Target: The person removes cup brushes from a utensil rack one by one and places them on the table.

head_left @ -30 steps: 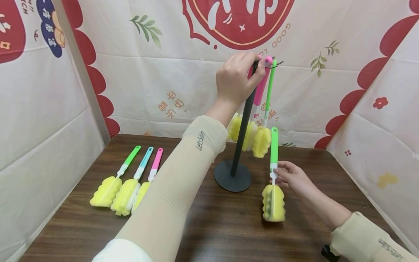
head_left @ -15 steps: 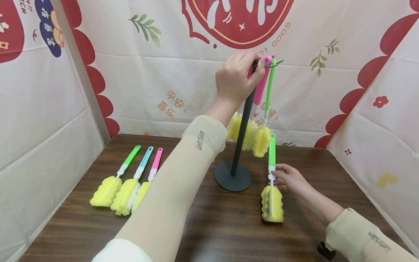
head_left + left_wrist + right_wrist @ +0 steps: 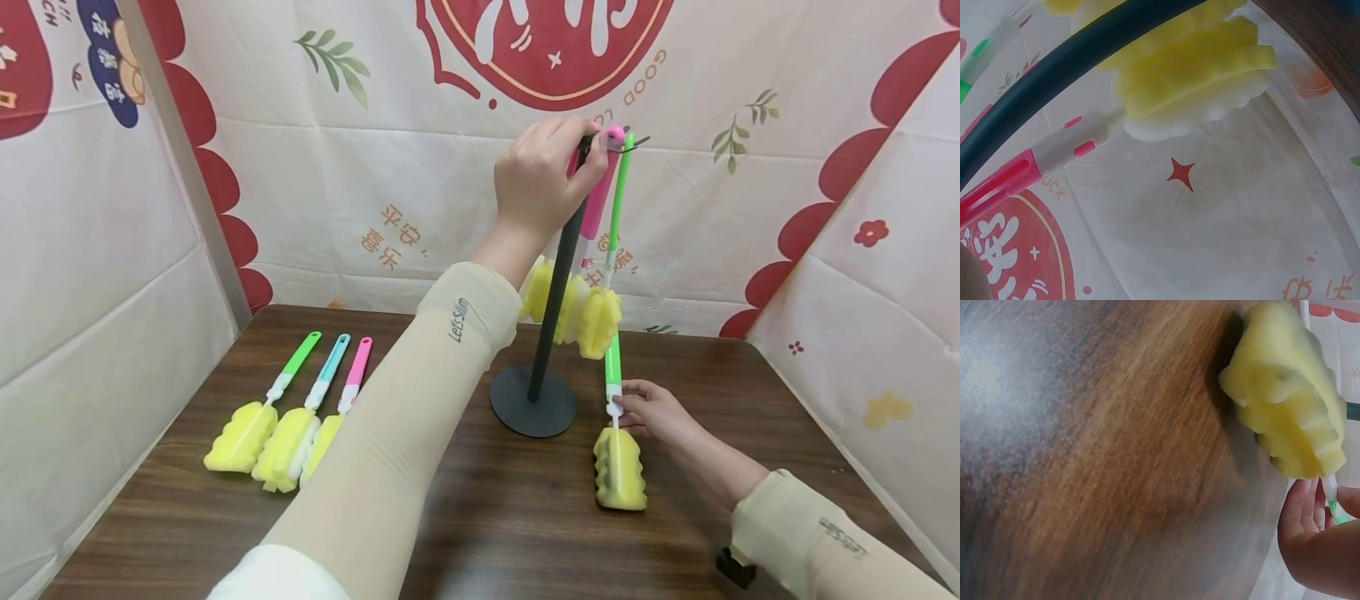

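Observation:
My left hand (image 3: 547, 171) grips the top of a black stand (image 3: 557, 292). From the stand's hooks hang several sponge brushes; a pink-handled one (image 3: 597, 196) and a green-handled one (image 3: 617, 196) show beside the pole. In the left wrist view a yellow-and-white sponge head (image 3: 1197, 81) hangs by the pole. My right hand (image 3: 660, 412) pinches the white neck of another green-handled sponge brush (image 3: 620, 471), its sponge down near the tabletop. The top of its handle lies behind a hanging sponge. In the right wrist view that yellow sponge (image 3: 1291, 394) points away from my fingers.
Three more sponge brushes lie at the left of the brown table (image 3: 495, 525): green (image 3: 243, 437), blue (image 3: 288, 446) and pink (image 3: 360, 362), the last partly behind my left forearm. The stand's round base (image 3: 532, 412) sits mid-table. Printed cloth (image 3: 315, 208) surrounds the table.
My right hand has moved slightly left and lowered the brush handle, which now passes behind the hanging sponge. My left hand has stayed on the stand.

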Demonstrator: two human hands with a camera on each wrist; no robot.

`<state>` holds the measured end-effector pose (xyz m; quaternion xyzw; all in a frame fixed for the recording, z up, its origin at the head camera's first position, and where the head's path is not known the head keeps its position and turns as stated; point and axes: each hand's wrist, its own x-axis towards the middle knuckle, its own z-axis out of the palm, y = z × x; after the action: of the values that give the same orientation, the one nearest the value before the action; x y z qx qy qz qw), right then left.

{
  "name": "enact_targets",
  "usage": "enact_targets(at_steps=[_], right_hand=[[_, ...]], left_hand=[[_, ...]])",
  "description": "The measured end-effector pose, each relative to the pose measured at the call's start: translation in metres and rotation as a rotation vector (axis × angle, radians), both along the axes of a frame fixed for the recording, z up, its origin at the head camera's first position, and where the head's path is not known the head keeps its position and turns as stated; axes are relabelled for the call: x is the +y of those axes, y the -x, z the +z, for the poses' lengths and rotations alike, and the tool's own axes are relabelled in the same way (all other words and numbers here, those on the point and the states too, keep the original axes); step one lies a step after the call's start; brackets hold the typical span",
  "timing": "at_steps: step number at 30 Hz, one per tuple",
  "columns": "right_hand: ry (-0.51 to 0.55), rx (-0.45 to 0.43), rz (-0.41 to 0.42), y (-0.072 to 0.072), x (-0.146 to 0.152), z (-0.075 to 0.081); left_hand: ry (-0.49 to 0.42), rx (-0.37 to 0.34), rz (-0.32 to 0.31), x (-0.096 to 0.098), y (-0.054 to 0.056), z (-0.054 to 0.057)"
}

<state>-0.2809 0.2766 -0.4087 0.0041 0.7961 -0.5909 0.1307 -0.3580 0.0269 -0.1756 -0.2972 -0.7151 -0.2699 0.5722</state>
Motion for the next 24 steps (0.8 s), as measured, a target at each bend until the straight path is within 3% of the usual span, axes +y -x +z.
enact_targets(at_steps=[7, 24], right_hand=[[-0.092, -0.011, -0.016, 0.002, -0.002, -0.004], [-0.111, -0.106, 0.032, 0.006, 0.005, -0.015]], left_hand=[[-0.007, -0.001, -0.001, 0.001, 0.0, 0.0], [-0.017, 0.005, 0.005, 0.002, 0.0, -0.001]])
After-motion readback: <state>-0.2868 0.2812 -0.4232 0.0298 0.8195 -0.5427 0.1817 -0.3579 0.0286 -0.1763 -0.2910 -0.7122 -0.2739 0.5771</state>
